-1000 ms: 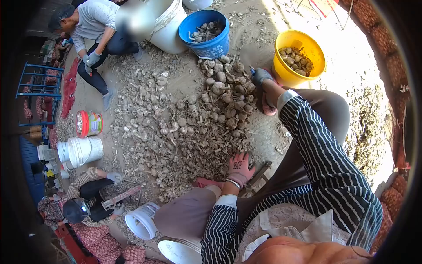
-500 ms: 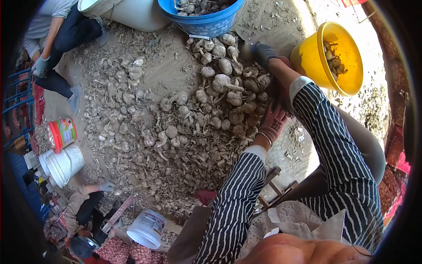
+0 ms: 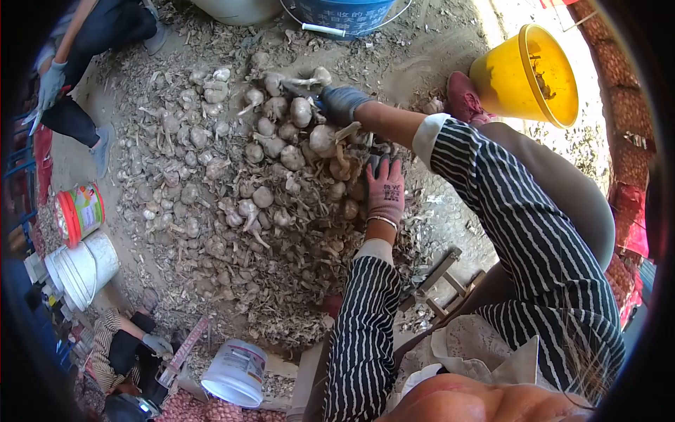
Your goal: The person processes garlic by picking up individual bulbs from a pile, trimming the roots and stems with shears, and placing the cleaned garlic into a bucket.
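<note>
left hand on garlic pile | right hand too (both gloved)

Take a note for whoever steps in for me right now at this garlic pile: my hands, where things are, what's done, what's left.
Left hand: pink glove, lying flat and open on the near side of the garlic pile.
Right hand: blue-grey glove among the far bulbs; its grip cannot be told.
Yellow bucket: to the right, tipped over, only a few pieces visible inside.
Blue bucket: beyond the pile.
Done: little is in the yellow bucket.
Left: most bulbs lie on the ground among husks.
</note>
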The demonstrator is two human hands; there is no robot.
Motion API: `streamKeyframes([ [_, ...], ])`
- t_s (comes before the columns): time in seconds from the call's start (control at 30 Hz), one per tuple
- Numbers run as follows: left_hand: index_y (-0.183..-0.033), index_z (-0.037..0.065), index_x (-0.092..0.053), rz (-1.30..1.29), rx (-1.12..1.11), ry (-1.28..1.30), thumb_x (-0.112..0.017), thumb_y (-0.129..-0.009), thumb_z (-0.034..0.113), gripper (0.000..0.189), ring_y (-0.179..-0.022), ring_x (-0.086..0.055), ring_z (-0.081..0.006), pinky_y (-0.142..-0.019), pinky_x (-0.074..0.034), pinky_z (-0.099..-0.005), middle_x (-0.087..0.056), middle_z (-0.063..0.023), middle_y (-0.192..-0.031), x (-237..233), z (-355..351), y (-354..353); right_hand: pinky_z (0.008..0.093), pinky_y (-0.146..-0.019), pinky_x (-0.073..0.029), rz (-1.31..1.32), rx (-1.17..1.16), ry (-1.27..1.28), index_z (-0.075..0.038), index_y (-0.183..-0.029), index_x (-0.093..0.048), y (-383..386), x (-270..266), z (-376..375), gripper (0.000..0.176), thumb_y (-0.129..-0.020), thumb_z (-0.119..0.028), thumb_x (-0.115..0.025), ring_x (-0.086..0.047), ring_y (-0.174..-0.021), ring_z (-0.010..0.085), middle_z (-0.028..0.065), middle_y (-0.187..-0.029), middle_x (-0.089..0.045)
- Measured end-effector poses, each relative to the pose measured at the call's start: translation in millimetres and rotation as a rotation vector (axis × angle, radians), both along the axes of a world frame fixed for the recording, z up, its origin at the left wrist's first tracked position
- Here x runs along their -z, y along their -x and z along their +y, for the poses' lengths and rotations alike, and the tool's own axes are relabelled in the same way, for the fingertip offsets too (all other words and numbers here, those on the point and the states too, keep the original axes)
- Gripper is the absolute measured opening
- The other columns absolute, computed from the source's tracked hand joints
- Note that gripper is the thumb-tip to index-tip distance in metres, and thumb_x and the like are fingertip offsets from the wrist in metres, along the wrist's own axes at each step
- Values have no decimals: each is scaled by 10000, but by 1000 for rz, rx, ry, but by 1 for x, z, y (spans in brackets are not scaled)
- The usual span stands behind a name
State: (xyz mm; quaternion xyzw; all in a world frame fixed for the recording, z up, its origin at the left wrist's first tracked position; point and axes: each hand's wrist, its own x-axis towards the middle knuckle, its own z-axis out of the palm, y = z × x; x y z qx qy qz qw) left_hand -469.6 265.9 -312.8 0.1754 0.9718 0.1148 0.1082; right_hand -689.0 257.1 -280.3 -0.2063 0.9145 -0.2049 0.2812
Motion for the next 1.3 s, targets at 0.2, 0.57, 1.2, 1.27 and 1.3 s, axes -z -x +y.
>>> streamKeyframes([
  [0.2, -1148, 184, -609, 3, -245, 254, -580, -788, 309, 382, -1287, -339, -246, -1039, -181, -666, -465, -25, -1310, -17, -85, -40, 396, -818, -514, -209, -10, 217, 21, -1103, -571, -99, 62, -115, 488, -684, -149, -755, -635, -977, 350, 226, -1038, -644],
  [0.57, -1220, 196, -556, -322, -375, 442, -621, -770, 375, 489, -1379, -234, -259, -1087, -97, -625, -311, -53, -1469, -58, -133, -61, 478, -796, -470, 79, 659, 220, -73, -1053, -537, -123, -41, 111, 255, -863, -243, -531, -596, -912, 424, 234, -955, -630],
  [1.2, -1377, 122, -425, -820, -854, -91, -585, -790, 516, 725, -1353, -279, -325, -1106, -177, -539, -340, -135, -1452, -99, 5, -257, 369, -569, -469, -592, 558, 233, -46, -855, -658, -166, 92, 48, 241, -714, -234, -713, -568, -610, 200, 128, -749, -644],
  [1.27, -1369, 86, -427, -766, -827, -42, -592, -784, 506, 739, -1297, -359, -342, -1086, -225, -524, -384, -157, -1409, -140, -7, -253, 403, -737, -501, -460, 258, 195, -3, -979, -660, -209, 26, 18, 424, -770, -372, -639, -661, -845, 315, 217, -890, -668],
  [1.3, -1369, 86, -427, -761, -824, -45, -592, -784, 506, 739, -1297, -359, -342, -1086, -225, -524, -384, -157, -1409, -161, -6, -254, 422, -803, -493, -289, 188, 55, -12, -1001, -656, -225, -29, 12, 432, -792, -389, -627, -643, -958, 359, 245, -988, -654],
])
